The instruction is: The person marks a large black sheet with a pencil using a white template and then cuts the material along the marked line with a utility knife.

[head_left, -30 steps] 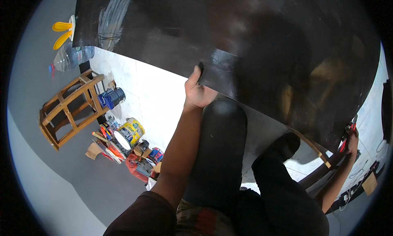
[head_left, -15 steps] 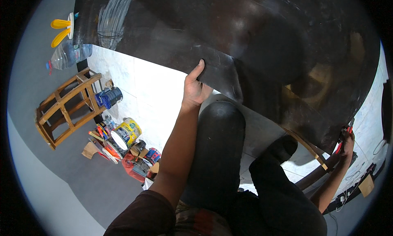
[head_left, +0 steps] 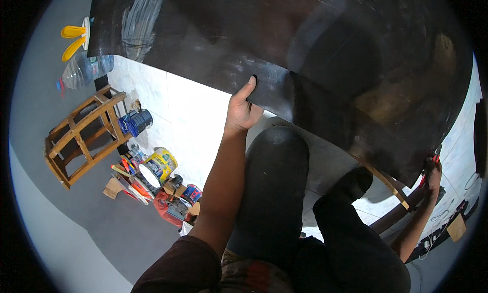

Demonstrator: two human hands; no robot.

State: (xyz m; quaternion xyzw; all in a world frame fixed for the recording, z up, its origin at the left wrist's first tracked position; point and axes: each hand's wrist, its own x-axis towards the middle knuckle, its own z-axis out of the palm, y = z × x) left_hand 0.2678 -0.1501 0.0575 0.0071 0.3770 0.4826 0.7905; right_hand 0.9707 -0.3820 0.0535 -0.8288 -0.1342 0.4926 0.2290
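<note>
A large dark brown, glossy sheet (head_left: 223, 44) spreads across the upper part of the head view, its near edge bent and lifted toward me. My left hand (head_left: 244, 107) pinches that edge, thumb on top and fingers hidden underneath. Far to the right, my right hand (head_left: 433, 177) is closed around a red-handled tool (head_left: 423, 180) at the sheet's right corner. The tool is mostly covered by the fingers, so its kind is unclear. Beside that corner, a thin, curved tan strip (head_left: 389, 183) runs along the sheet's lower edge.
At the left lie a wooden stool frame (head_left: 86, 138), a dark blue can (head_left: 136, 122) and a yellow bucket (head_left: 161, 166) among several tools. A clear plastic bottle (head_left: 84, 69) and a yellow-eared object (head_left: 76, 38) are farther up. Cables and a tan piece (head_left: 456, 228) are at the right.
The sheet's near fold has flattened slightly and its sheen has shifted. My left hand keeps its hold; my right hand has moved very little at the corner.
</note>
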